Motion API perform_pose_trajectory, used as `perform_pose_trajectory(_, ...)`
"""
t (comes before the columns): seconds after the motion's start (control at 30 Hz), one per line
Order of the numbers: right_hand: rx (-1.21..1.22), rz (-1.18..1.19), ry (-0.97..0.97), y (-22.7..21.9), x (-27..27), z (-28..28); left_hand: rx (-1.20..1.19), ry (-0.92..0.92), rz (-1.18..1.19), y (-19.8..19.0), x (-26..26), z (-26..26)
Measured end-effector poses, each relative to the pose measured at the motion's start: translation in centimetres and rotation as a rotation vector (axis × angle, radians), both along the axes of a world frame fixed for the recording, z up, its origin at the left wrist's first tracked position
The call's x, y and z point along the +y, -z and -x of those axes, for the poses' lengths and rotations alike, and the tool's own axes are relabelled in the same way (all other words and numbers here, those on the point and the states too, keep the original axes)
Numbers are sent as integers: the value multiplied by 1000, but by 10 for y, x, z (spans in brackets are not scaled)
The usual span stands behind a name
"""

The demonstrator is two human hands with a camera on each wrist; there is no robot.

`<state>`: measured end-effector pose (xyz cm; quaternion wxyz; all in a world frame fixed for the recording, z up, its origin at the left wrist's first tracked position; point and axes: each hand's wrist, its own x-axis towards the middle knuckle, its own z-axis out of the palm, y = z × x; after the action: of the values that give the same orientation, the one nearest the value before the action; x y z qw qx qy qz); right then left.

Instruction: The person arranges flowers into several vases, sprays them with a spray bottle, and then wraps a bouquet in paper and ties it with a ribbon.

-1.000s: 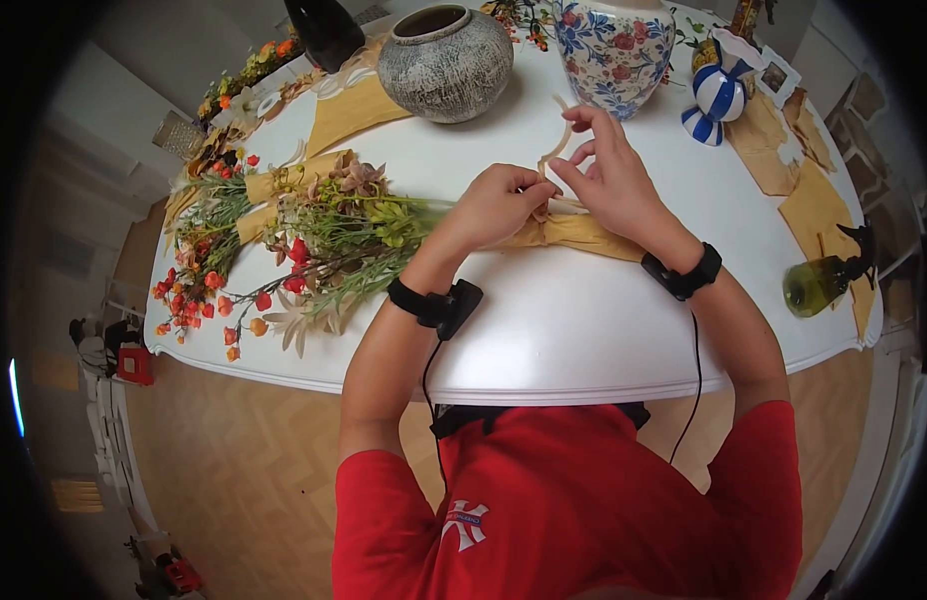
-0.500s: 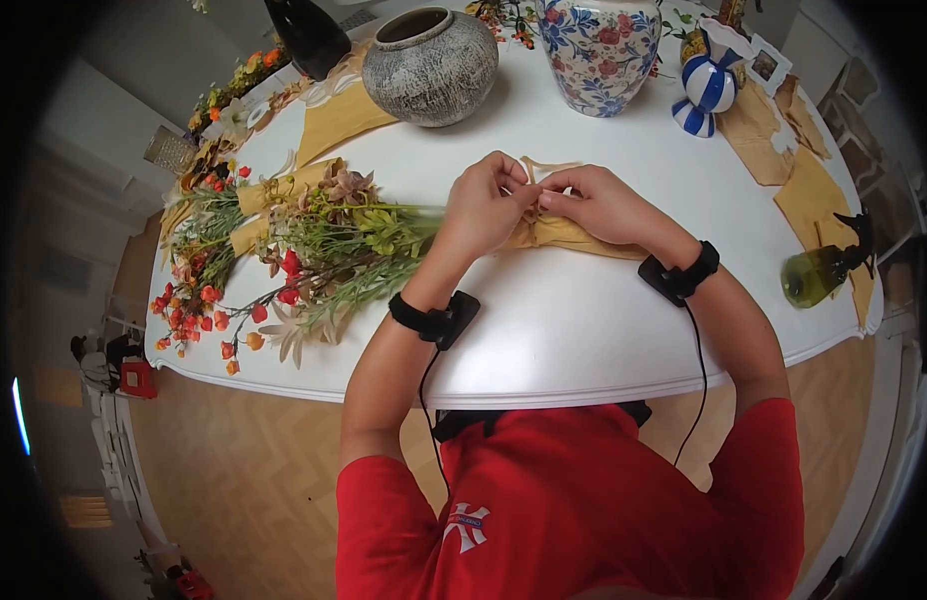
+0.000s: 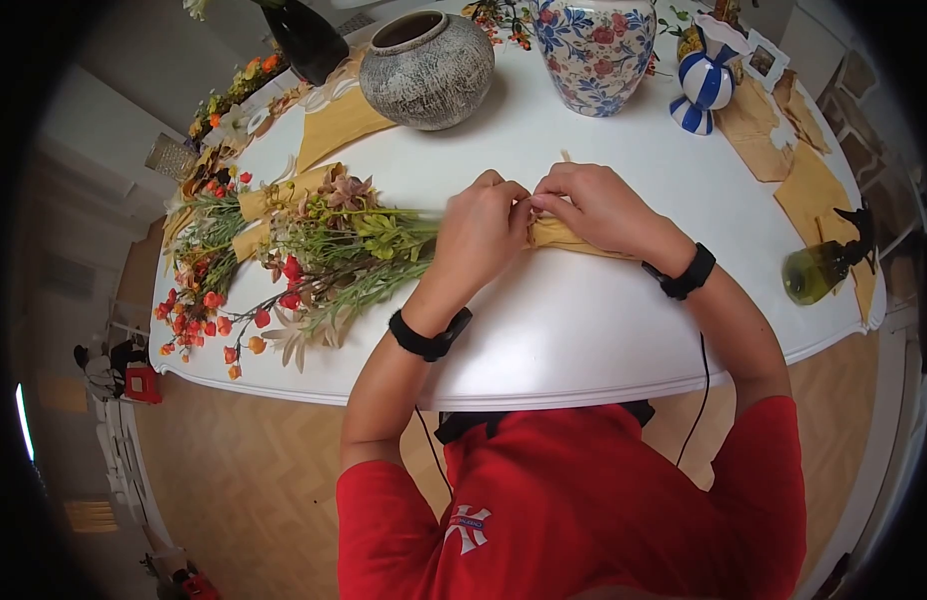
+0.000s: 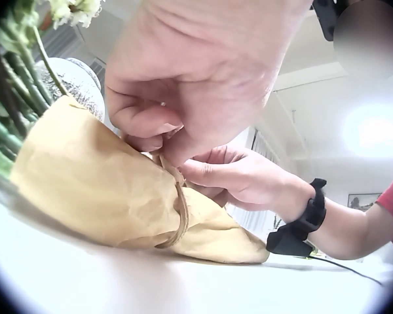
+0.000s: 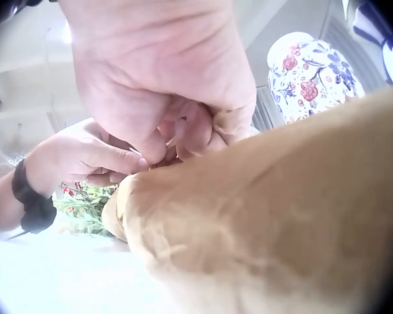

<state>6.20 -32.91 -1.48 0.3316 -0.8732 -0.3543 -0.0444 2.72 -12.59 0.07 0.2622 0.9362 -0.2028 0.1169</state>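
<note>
A bouquet of artificial flowers [image 3: 384,235] lies on the white table, its stems wrapped in tan paper [image 4: 98,176] [image 5: 249,216]. Around the paper's narrow part runs a thin tan ribbon [image 4: 183,216]. Both hands meet above it: the left hand [image 3: 481,228] [image 4: 196,72] pinches the ribbon between thumb and curled fingers, and the right hand [image 3: 604,208] [image 5: 164,72] pinches it close beside. Their fingertips nearly touch. Between the fingers, most of the ribbon is hidden; a short end shows behind the right hand in the head view.
Behind the hands stand a grey textured pot [image 3: 429,75] and a floral vase [image 3: 596,60]. At the right are a blue-striped vase [image 3: 706,85], a green spray bottle [image 3: 814,274] and paper pieces [image 3: 819,205]. Another wrapped bunch [image 3: 209,240] lies at the left.
The right hand came down from its raised position to the left hand. Since then both hands have turned, fingers curling closer, and the ribbon loop seen above them is now mostly hidden.
</note>
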Motion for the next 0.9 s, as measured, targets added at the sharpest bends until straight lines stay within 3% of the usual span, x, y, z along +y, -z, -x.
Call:
perform_pose_trajectory(0.1, -20, 5, -4, -1, 0, -1, 117, -49, 12, -3, 0, 0)
perform_pose_trajectory(0.2, -17, -3, -9, -4, 0, 1, 471, -5, 175, -6, 6, -7)
perform_pose_trajectory(0.3, -4, 1, -18, -4, 1, 0, 636, 63, 409, 13, 17, -19)
perform_pose_trajectory(0.4, 29, -10, -36, -4, 0, -2, 769, -9, 317, -19, 12, -7)
perform_pose_trajectory(0.5, 66, -20, -36, -6, 1, -2, 536, 0, 174, -7, 10, -4)
perform_pose_trajectory(0.6, 89, -17, -26, -9, 0, -2, 442, 2, 266, -5, 10, 2)
perform_pose_trajectory(0.9, 100, 17, 12, -7, -6, -6, 419, 66, 233, 2, 22, 8)
